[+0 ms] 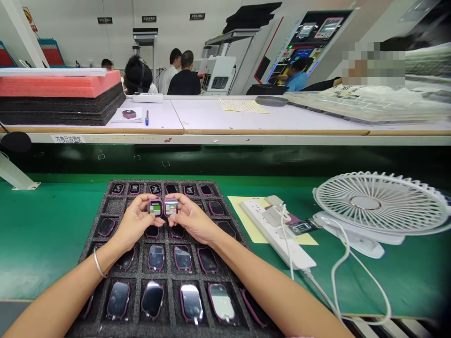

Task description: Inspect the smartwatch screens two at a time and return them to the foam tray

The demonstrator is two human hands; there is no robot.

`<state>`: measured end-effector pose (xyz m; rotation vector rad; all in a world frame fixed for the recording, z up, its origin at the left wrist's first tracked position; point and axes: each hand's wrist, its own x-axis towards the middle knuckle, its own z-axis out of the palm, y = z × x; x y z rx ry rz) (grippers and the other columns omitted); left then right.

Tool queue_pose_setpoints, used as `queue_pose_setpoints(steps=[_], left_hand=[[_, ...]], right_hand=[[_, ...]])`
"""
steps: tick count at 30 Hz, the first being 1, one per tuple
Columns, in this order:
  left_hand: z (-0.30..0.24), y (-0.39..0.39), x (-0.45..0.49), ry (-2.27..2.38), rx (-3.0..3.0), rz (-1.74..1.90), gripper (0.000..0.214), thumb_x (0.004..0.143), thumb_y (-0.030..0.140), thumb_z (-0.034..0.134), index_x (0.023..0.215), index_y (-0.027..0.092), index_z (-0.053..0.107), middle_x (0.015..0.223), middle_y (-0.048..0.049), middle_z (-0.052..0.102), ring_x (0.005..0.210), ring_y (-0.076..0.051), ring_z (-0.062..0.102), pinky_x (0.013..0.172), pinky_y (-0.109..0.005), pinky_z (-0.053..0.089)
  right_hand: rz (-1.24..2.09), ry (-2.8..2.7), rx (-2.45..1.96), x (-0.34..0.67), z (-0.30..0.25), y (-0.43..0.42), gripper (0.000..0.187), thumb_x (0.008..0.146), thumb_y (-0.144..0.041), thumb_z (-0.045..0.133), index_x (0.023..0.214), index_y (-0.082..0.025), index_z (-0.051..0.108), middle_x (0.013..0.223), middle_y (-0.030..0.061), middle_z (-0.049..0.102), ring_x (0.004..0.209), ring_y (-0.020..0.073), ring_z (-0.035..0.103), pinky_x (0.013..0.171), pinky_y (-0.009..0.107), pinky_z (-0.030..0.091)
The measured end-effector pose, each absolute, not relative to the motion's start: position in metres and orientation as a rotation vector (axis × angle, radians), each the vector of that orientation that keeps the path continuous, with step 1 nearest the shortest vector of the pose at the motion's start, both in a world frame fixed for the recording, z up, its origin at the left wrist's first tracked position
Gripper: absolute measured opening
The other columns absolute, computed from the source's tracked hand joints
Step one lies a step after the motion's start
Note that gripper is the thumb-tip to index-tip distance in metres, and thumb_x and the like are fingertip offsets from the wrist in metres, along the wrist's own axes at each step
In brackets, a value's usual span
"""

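two lit watches [155, 207] between the hands [136, 221]

The head camera faces forward and down over the green table [45, 234], close to the foam tray [114, 205] at lower centre.

Two hands [135, 221] hold two watches [155, 207] at eight o'clock; one tray [110, 207] lies beneath, its far row counting six more. One fan [366, 203] sits at three o'clock, one pen [147, 118] at ten, three wall signs [149, 19] toward eleven.
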<state>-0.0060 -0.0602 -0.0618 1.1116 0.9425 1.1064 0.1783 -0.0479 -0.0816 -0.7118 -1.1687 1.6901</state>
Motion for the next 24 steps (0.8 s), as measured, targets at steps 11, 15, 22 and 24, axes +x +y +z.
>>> queue_pose_setpoints(steps=[11, 15, 22, 24], left_hand=[[-0.0582, -0.0621, -0.008, 0.895, 1.053, 1.054, 0.03, 0.077, 0.031, 0.067, 0.104, 0.019, 0.058, 0.092, -0.0008, 0.066, 0.064, -0.017, 0.072, 0.066, -0.033, 0.06], [-0.0591, -0.062, -0.0082, 0.901, 1.062, 1.044, 0.032, 0.073, 0.023, 0.064, 0.104, 0.019, 0.057, 0.092, -0.0013, 0.068, 0.063, -0.017, 0.072, 0.066, -0.033, 0.06], [-0.0582, -0.0628, -0.0077, 0.912, 1.081, 1.038, 0.033, 0.073, 0.023, 0.063, 0.104, 0.019, 0.057, 0.093, -0.001, 0.067, 0.063, -0.017, 0.073, 0.066, -0.033, 0.06], [-0.0581, -0.0626, -0.0075, 0.911, 1.08, 1.045, 0.032, 0.073, 0.024, 0.065, 0.104, 0.019, 0.057, 0.092, -0.0008, 0.067, 0.063, -0.018, 0.073, 0.065, -0.032, 0.06]], right_hand=[[1.741, -1.066, -0.732, 0.1779, -0.0831, -0.0462, 0.033, 0.077, -0.033, 0.078, 0.104, -0.021, 0.063, 0.081, -0.0023, 0.063, 0.055, 0.0089, 0.057, 0.055, 0.026, 0.048], [1.72, -1.086, -0.732, 0.1777, -0.0837, -0.0472, 0.033, 0.076, -0.029, 0.078, 0.104, -0.021, 0.063, 0.085, -0.0019, 0.063, 0.056, 0.0084, 0.057, 0.055, 0.025, 0.048], [1.689, -1.121, -0.769, 0.1771, -0.0844, -0.0475, 0.033, 0.077, -0.03, 0.077, 0.104, -0.021, 0.061, 0.077, -0.0039, 0.06, 0.052, 0.0074, 0.054, 0.054, 0.024, 0.044], [1.694, -1.13, -0.76, 0.1773, -0.0832, -0.0484, 0.032, 0.077, -0.027, 0.076, 0.105, -0.021, 0.061, 0.08, -0.0033, 0.061, 0.055, 0.0079, 0.054, 0.056, 0.025, 0.045]])
